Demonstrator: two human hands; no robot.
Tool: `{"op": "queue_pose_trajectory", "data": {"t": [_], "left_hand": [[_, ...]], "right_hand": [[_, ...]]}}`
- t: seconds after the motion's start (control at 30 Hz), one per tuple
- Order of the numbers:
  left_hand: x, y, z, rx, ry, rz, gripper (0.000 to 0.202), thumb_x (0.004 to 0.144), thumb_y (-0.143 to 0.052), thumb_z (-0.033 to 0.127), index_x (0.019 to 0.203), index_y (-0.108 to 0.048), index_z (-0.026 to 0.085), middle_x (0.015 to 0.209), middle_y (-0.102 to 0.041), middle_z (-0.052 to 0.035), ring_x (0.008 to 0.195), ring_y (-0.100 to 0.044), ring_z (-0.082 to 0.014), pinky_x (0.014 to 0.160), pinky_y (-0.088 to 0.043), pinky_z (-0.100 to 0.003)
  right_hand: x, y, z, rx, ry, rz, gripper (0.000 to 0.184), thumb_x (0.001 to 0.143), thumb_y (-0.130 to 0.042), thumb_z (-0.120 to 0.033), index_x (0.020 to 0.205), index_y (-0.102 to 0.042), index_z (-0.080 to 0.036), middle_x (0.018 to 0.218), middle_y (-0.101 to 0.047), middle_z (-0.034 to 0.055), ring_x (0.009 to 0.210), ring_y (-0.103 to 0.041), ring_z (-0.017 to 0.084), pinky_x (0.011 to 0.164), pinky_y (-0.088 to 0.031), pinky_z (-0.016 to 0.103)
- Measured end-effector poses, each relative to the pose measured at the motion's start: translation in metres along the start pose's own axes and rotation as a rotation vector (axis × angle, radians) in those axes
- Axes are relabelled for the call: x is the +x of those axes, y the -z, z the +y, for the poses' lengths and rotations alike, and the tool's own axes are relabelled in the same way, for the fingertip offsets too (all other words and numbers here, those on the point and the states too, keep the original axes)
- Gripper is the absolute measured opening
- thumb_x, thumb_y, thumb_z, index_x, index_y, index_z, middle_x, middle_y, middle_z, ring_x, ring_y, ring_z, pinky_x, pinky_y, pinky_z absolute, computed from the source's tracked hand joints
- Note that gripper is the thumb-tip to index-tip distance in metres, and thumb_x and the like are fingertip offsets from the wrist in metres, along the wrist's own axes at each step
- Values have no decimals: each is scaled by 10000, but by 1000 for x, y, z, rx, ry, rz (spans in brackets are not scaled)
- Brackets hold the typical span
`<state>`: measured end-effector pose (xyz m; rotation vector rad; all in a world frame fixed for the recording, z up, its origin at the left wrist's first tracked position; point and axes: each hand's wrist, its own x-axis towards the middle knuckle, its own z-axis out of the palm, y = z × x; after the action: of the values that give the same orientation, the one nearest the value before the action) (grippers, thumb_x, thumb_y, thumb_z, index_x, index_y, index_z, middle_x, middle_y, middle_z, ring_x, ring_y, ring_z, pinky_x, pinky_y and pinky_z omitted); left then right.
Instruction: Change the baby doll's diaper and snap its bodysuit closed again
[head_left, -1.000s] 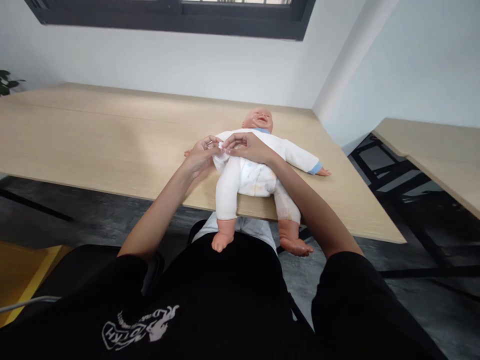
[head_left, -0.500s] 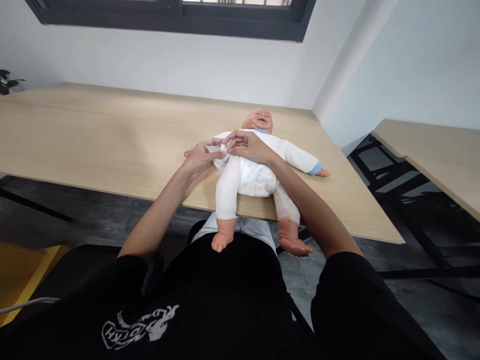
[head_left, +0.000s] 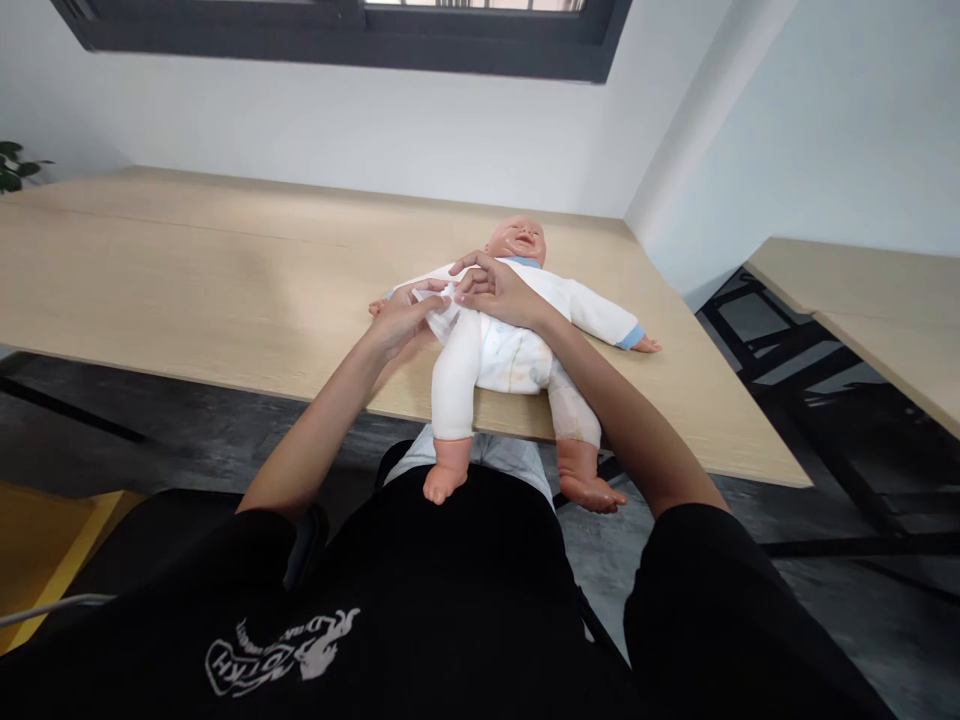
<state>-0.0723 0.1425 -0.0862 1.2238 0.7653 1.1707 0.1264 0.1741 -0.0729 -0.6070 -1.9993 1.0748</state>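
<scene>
A baby doll [head_left: 517, 240] in a white top with blue collar and cuffs lies on its back, legs hanging over the table's near edge. Round its hips is a white diaper [head_left: 514, 360] with faint markings. My left hand [head_left: 401, 318] pinches the thin, translucent side flap [head_left: 444, 322] of the diaper beside the doll's hip. My right hand [head_left: 501, 292] rests over the doll's belly, its fingertips closed on the same flap's edge. Its index finger is raised and bent. The exact grip between the fingertips is too small to make out.
The pale wooden table [head_left: 187, 270] stands against a white wall below a dark-framed window [head_left: 337, 40]. A second table [head_left: 885, 290] with black legs is at the right. At lower left are a yellow surface [head_left: 45, 540] and a cable; a plant [head_left: 16, 165] shows at far left.
My right index finger has lifted slightly off the flap. The flap between my hands has shifted a little and looks more spread. The doll stays in place.
</scene>
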Motion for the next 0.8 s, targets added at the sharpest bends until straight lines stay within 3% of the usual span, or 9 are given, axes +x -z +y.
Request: {"op": "queue_pose_trajectory", "data": {"t": [0.33,0.4,0.5,0.6,0.67,0.8], "left_hand": [[5,4,-1,-76,5,5,255,666,-706,115,916,-747,147,820,-728,-16,739,-637,-127,783,-508,-247],[7,8,0,-155,67,31,166,774,-665,197,915,-735,143,832,-733,-37,750,-667,-142,789,-533,-264],[6,10,2,-234,128,33,230,899,-613,341,864,-711,136,821,-728,-61,740,-690,-154,770,-563,-278],[2,8,3,-141,75,-3,190,792,-789,282,891,-719,136,826,-730,-52,750,-688,-144,771,-562,-258],[-2,5,2,-54,26,-27,280,676,-869,202,913,-734,139,845,-733,-45,766,-680,-142,769,-552,-250],[-4,2,-1,52,-33,-9,331,587,-863,150,900,-754,137,826,-719,-22,756,-657,-136,770,-528,-256]], "right_hand": [[3,3,4,-58,31,6,338,852,-715,-344,1102,-551,-187,951,-627,30,879,-624,141,825,-538,264],[4,4,6,-74,43,17,294,859,-682,-297,1101,-559,-186,981,-616,36,905,-621,146,838,-542,272],[4,5,8,-114,24,34,263,852,-632,-236,1105,-581,-183,1001,-608,42,913,-623,152,826,-546,280],[4,4,6,-107,-10,49,271,833,-626,-220,1100,-598,-181,1001,-623,43,898,-636,154,829,-552,289],[3,2,3,-87,-29,62,277,816,-643,-223,1087,-604,-186,984,-643,39,895,-645,156,828,-557,288],[1,-2,-4,-66,-36,26,274,794,-665,-217,1062,-612,-187,901,-675,24,857,-660,150,802,-562,273]]}}
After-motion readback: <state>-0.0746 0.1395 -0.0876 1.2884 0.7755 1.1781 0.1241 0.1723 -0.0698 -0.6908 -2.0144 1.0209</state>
